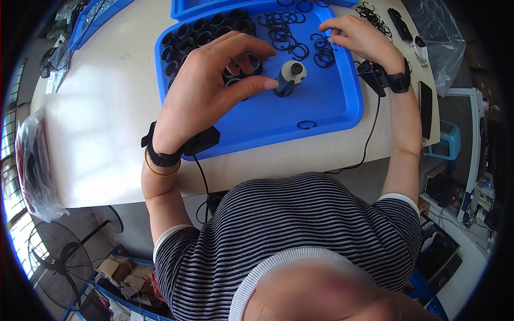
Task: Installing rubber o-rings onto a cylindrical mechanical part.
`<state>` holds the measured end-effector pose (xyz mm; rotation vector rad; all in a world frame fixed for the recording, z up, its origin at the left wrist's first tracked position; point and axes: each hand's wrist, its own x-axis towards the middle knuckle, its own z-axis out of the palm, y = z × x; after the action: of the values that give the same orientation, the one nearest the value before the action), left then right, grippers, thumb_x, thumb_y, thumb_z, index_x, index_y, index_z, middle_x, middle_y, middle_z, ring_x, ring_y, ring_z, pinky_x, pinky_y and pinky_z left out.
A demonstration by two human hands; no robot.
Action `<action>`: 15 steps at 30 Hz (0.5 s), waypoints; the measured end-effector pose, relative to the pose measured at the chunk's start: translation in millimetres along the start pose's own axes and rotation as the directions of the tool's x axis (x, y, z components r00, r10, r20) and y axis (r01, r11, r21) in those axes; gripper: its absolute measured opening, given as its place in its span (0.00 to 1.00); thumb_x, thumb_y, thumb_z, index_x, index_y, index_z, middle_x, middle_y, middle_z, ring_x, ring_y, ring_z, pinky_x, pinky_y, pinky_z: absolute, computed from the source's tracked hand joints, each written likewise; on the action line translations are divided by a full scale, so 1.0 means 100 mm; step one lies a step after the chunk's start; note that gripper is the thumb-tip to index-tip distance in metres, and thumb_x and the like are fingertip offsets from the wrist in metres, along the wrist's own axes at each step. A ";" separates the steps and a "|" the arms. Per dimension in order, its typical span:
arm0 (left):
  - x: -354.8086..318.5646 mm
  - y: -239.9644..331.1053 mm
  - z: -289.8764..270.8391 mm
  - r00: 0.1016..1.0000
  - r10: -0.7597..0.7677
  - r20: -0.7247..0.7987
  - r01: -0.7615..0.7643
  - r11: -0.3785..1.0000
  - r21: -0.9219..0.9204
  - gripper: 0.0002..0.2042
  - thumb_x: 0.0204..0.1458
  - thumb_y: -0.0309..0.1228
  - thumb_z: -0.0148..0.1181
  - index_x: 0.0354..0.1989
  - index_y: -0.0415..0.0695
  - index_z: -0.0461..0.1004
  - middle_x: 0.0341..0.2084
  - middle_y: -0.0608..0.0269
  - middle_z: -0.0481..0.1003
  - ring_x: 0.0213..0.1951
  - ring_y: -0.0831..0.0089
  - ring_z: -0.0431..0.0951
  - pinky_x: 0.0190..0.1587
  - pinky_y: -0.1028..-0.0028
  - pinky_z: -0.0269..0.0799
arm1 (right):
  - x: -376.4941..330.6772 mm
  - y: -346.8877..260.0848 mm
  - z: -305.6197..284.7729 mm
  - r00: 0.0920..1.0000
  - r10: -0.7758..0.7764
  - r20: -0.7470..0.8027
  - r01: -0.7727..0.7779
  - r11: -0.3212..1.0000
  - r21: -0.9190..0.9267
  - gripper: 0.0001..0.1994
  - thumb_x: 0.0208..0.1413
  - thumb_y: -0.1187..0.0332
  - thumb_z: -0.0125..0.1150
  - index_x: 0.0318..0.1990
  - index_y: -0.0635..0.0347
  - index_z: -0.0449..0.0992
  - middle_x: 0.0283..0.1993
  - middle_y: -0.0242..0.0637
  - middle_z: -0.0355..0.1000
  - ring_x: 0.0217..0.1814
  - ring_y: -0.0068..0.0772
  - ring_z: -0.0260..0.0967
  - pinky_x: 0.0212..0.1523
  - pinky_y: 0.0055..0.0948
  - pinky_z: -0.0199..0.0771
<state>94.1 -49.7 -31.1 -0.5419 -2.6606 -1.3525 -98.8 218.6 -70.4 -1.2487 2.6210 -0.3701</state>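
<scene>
My left hand (pixel 209 80) hovers over the blue tray (pixel 257 125), thumb and fingers spread apart. Its thumb tip comes right beside an upright part (pixel 292 70) with a pale grey top and a dark centre; I cannot tell whether they touch. Behind and under this hand stand several black cylindrical sleeves (pixel 204 38), partly hidden by it. My right hand (pixel 367 40) is at the tray's right rim with its fingers curled together, close to loose black snap rings (pixel 324 56). Whatever its fingertips pinch, if anything, is too small to make out.
One single snap ring (pixel 306 124) lies near the tray's front edge. More black rings (pixel 375 18) rest on the table (pixel 107 128) beyond my right hand, near a black tool (pixel 399 24). A cable (pixel 370 139) trails from my right wristband. A fan (pixel 59 257) stands at lower left.
</scene>
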 end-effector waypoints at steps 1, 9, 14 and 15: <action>0.00 0.00 0.00 1.000 0.002 -0.004 -0.002 1.000 -0.002 0.19 0.48 0.27 0.72 0.51 0.42 0.79 0.43 0.64 0.80 0.38 0.75 0.77 0.46 0.75 0.73 | 0.00 -0.01 -0.02 1.000 0.000 0.000 0.000 1.000 0.000 0.12 0.59 0.73 0.59 0.50 0.64 0.78 0.28 0.36 0.74 0.31 0.28 0.73 0.37 0.28 0.74; -0.04 0.06 -0.04 1.000 -0.008 -0.028 0.006 0.995 -0.096 0.16 0.51 0.25 0.70 0.49 0.40 0.78 0.42 0.62 0.80 0.39 0.77 0.77 0.47 0.75 0.73 | -0.05 0.02 -0.07 1.000 0.001 0.014 -0.007 0.921 0.389 0.04 0.62 0.74 0.56 0.43 0.62 0.74 0.30 0.29 0.73 0.32 0.19 0.71 0.35 0.22 0.74; -0.08 0.10 -0.07 0.994 -0.061 -0.095 0.033 0.961 -0.275 0.13 0.53 0.27 0.70 0.47 0.40 0.78 0.38 0.66 0.82 0.36 0.80 0.78 0.42 0.78 0.75 | -0.11 0.07 -0.14 0.999 -0.052 0.013 0.038 0.863 0.504 0.03 0.62 0.74 0.57 0.40 0.62 0.70 0.35 0.32 0.74 0.38 0.21 0.76 0.39 0.23 0.77; -0.09 0.12 -0.07 0.992 -0.053 -0.118 0.019 0.963 -0.270 0.13 0.53 0.27 0.70 0.47 0.40 0.78 0.38 0.66 0.82 0.36 0.80 0.78 0.42 0.78 0.75 | -0.12 0.08 -0.16 0.997 -0.080 0.005 0.063 0.813 0.579 0.04 0.60 0.75 0.58 0.39 0.64 0.70 0.36 0.33 0.74 0.38 0.22 0.77 0.40 0.24 0.77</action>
<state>106.3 -51.2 -20.1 -0.4200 -2.4148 -1.7122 -102.4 235.0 -57.0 -1.1133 2.1689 -1.0618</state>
